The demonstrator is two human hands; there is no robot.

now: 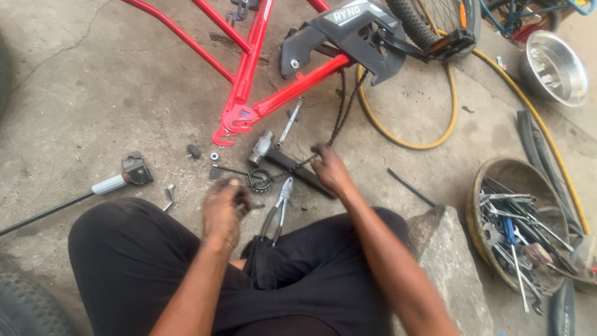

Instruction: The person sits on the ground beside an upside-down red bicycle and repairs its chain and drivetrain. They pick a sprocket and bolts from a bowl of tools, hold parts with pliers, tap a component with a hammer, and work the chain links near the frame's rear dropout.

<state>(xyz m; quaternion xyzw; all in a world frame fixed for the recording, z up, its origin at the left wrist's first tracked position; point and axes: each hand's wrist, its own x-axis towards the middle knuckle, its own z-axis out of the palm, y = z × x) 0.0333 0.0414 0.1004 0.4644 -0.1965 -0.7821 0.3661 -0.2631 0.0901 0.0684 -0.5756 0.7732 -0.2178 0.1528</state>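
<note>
A red bicycle frame (249, 68) lies on the concrete floor ahead of my knees. A dark chain (341, 112) hangs from its black chain guard (348, 31) and runs down to my right hand (329, 171), which pinches it near a hammer (273, 155) lying on the floor. From there the chain runs left to a small sprocket (260, 180) on the ground. My left hand (222, 208) is curled just left of the sprocket, fingers closed on something small that I cannot make out. Pliers (280, 208) lie between my hands.
A round basin (479, 186) full of spanners and screwdrivers stands at right, beside a stone block (444, 261). A yellow hose (435, 140) loops behind. A shiny metal bowl (556, 65) sits at top right. A pump (106, 185), nuts and a bolt lie at left.
</note>
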